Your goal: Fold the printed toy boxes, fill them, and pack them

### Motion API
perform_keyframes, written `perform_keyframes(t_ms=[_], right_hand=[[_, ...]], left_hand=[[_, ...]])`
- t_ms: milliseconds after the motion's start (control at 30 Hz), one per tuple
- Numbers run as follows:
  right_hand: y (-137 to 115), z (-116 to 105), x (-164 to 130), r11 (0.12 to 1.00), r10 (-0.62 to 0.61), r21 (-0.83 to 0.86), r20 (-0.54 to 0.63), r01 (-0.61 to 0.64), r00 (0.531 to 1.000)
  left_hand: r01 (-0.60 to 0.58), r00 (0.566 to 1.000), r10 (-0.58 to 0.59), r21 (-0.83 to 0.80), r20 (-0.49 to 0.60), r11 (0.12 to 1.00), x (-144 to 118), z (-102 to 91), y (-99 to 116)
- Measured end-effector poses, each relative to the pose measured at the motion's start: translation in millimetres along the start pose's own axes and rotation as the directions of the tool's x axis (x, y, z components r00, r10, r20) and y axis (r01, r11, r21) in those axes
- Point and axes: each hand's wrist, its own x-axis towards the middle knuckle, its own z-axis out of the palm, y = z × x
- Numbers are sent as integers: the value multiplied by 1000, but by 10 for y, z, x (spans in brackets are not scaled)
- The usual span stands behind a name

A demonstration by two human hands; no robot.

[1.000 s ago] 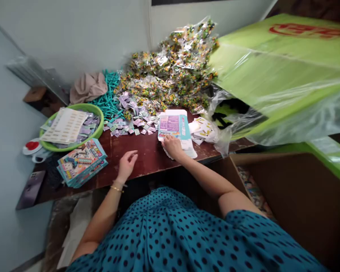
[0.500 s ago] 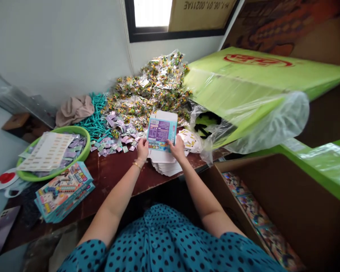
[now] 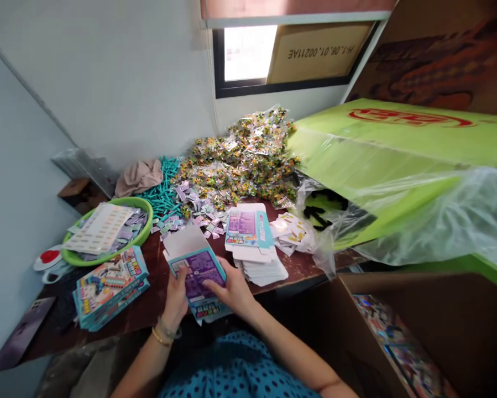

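Both hands now grip one flat carton (image 3: pixel 198 273), pulled off the stack of flat cartons (image 3: pixel 252 249) toward the table's near edge: left hand (image 3: pixel 174 293) closed on its left side, right hand (image 3: pixel 228 287) clasping its right, flap open.

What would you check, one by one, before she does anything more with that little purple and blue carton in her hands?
1. Both hands on the carton: left hand and right hand grip it. Ok.
2. Top flap open: ok.
3. Carton fully squared up: cannot tell.
4. Flat cartons stack within reach on the table: ok.
5. Sachet pile close behind: ok.
6. Finished boxes stacked at her left: ok.
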Motion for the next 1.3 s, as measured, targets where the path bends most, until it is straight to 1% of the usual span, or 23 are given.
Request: perform_keyframes(t_ms=[67,133,167,233,300,333,367,433,533,667,700,733,800,833,867,900,933,1000,1033,1067,1133,1233,1300], right_hand=[[174,118,-41,984,82,145,143,-103,986],[347,179,-39,965,100,215,241,-153,965],[415,201,-26,968,80,215,236,-133,968],[501,243,17,987,20,154,94,-34,995],[531,288,71,997,-27,71,-31,29,999],[534,311,97,999,-26,37,-27,27,999],[536,331,120,1000,-3,7,23,3,1000],[543,360,158,996,88,-44,202,-80,975],[563,365,219,979,206,-85,443,-188,873],[530,323,380,979,196,-79,634,-190,748],[504,312,438,984,166,-58,654,-170,738],[475,305,502,991,121,-31,640,-132,759],[426,310,642,1000,11,-22,528,0,849],[415,326,711,996,-39,-56,470,74,882],[418,351,769,983,-78,-114,439,141,895],[432,382,808,964,-102,-174,454,200,885],[452,417,823,940,-127,-214,506,266,853],[484,481,772,899,-190,-211,605,385,774],[486,506,715,895,-215,-185,618,405,756],[477,525,651,910,-221,-149,616,388,756],[444,553,545,963,-165,-72,606,260,779],[416,591,530,999,22,-39,633,3,774],[425,610,585,993,121,-75,611,-95,783]], left_hand=[[-143,989,145,143,1,979,-2,-173,-17],[-290,952,306,264,-20,920,41,-341,51],[-335,931,363,321,-31,886,63,-419,97],[-360,919,393,411,4,837,83,-554,168],[-333,938,338,463,74,821,46,-662,180],[-305,951,292,458,101,835,3,-707,162],[-268,963,243,435,113,860,-53,-746,131],[-174,984,148,389,94,905,-191,-805,52],[-74,997,67,345,30,936,-386,-836,-34],[-70,990,87,157,-106,985,-466,-810,-7],[-40,990,52,89,-129,995,-451,-806,17],[7,991,-4,21,-135,1000,-428,-804,43],[129,987,-138,-94,-86,987,-363,-809,91],[186,980,-193,-131,-42,974,-325,-815,108],[233,972,-235,-151,6,961,-287,-824,118],[274,962,-269,-154,52,949,-251,-835,120],[294,956,-288,-155,59,943,-219,-849,117],[331,943,-325,-166,67,929,-179,-878,102],[340,940,-333,-167,72,925,-173,-891,95],[342,939,-333,-163,82,925,-176,-900,88],[321,946,-310,-139,96,937,-197,-907,75],[271,959,-262,-79,107,959,-228,-892,35],[231,967,-225,-32,119,973,-245,-876,-15]])
